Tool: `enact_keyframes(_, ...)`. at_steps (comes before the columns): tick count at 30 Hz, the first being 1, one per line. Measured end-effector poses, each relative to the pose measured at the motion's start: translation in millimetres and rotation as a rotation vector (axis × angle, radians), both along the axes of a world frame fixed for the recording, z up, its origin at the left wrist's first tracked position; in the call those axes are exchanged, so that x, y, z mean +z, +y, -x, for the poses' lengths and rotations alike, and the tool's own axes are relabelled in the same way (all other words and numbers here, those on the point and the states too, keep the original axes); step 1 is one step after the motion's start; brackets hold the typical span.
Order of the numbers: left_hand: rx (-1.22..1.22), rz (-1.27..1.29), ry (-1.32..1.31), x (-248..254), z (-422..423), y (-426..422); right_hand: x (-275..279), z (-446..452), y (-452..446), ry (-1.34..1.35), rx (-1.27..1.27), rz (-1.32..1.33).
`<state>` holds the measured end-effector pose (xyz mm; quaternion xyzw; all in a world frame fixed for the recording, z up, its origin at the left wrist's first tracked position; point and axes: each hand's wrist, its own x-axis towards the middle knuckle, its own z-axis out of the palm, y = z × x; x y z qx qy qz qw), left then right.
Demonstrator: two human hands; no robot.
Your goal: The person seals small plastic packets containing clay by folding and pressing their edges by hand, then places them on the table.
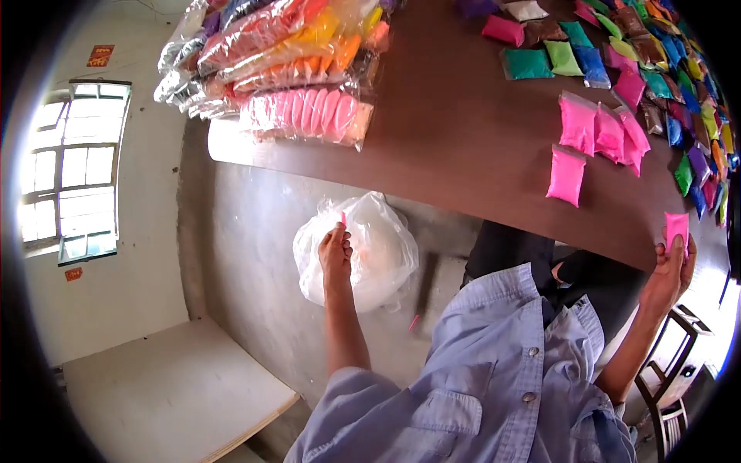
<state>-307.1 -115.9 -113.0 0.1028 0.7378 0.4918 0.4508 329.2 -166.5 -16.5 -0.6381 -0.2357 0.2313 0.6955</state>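
Above a clear plastic bag (370, 255) on the floor, my left hand (335, 251) is closed on a small pink strip (343, 218). My right hand (673, 266), near the table's right front edge, pinches a small pink packet (677, 230) upright between thumb and fingers. On the brown table (455, 131), one pink packet (566, 176) lies apart, nearer the front edge. Just behind it several more pink packets (579, 123) lie close together, partly overlapping.
Clear bags of coloured packets (301, 116) are stacked at the table's left end. Many multicoloured small packets (660, 85) spread over its right side. A pale board (170, 393) stands at lower left, a dark chair (668, 378) at lower right. A small pink scrap (414, 322) is on the floor.
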Motion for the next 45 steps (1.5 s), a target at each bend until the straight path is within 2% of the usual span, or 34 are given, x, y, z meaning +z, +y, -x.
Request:
enact_keyframes(4,-0.121,0.031,-0.033,-49.5,12.7,-41.8,-10.8,-19.7,-8.3,0.024,0.067,0.029)
enact_keyframes(7,-0.176,0.220,0.151,-85.1,22.0,-80.4,-8.0,-22.4,-5.6,-0.020,0.069,0.029)
enact_keyframes(8,-0.230,0.157,0.151,-96.5,30.6,-101.6,-6.9,-23.8,-5.3,-0.043,0.064,0.037)
enact_keyframes(12,-0.078,0.410,0.283,-128.8,37.8,-144.4,-1.1,-29.7,-4.1,-0.079,0.080,0.058)
enact_keyframes(13,-0.072,0.415,0.276,-133.3,39.8,-153.0,1.5,-28.9,-1.9,-0.076,0.066,0.072)
enact_keyframes(15,-0.009,0.456,0.100,-146.7,50.0,-178.8,8.5,-29.3,3.9,-0.094,0.094,0.062)
enact_keyframes(16,0.100,0.394,0.114,-152.8,42.7,-199.7,11.2,-25.5,7.4,-0.109,0.119,0.046)
enact_keyframes(17,0.094,0.477,0.111,-171.5,52.3,-220.4,13.1,-24.6,9.5,-0.114,0.123,0.044)
enact_keyframes(20,0.221,0.500,0.192,-190.4,38.2,-265.8,21.5,-23.4,15.6,-0.091,0.131,0.029)
enact_keyframes(23,0.218,0.615,0.167,-200.6,31.0,-314.5,26.8,-27.4,21.7,-0.118,0.145,0.015)
enact_keyframes(25,0.066,0.670,0.129,-185.6,12.1,-329.4,29.1,-26.7,24.6,-0.135,0.178,0.025)
enact_keyframes(27,0.101,0.591,0.075,-182.6,-1.0,-336.4,30.2,-21.7,29.0,-0.148,0.213,-0.004)
enact_keyframes(29,-0.012,0.334,0.036,-180.2,-6.7,-332.1,29.3,-22.3,32.1,-0.136,0.235,-0.011)
enact_keyframes(30,-0.008,0.334,0.035,-177.4,-5.6,-323.4,30.3,-20.9,32.4,-0.125,0.246,-0.015)
enact_keyframes(33,-0.003,0.248,0.140,-167.8,13.6,-280.1,37.2,-8.9,34.9,-0.121,0.247,-0.025)
enact_keyframes(35,0.097,0.167,0.237,-155.0,35.4,-255.8,38.8,-4.0,36.5,-0.125,0.247,-0.043)
enact_keyframes(37,0.072,0.260,0.227,-161.7,63.4,-248.4,32.7,-18.4,35.5,-0.128,0.241,-0.061)
enact_keyframes(38,-0.004,0.298,0.350,-168.5,72.3,-255.9,21.9,-45.5,32.7,0.001,0.361,-0.079)
enact_keyframes(40,-0.193,0.591,0.646,-224.2,112.2,-296.8,1.2,-56.2,22.8,0.138,0.348,-0.189)
enact_keyframes(41,-0.128,0.488,0.484,-188.3,81.2,-292.0,-11.2,-61.6,19.0,0.205,0.340,-0.245)
enact_keyframes(42,-0.177,0.578,0.526,-188.7,71.3,-298.7,-17.8,-56.8,9.7,0.312,0.438,-0.251)
enact_keyframes(43,-0.142,0.523,0.322,-203.9,76.3,-325.5,10.6,8.1,20.4,0.307,0.220,-0.161)
enact_keyframes(44,0.045,0.459,0.184,-204.5,59.7,-340.0,18.4,18.0,18.7,0.365,0.424,-0.127)
enact_keyframes(45,-0.111,0.515,0.159,-207.1,61.2,-361.0,30.7,41.4,23.0,0.398,0.326,-0.050)
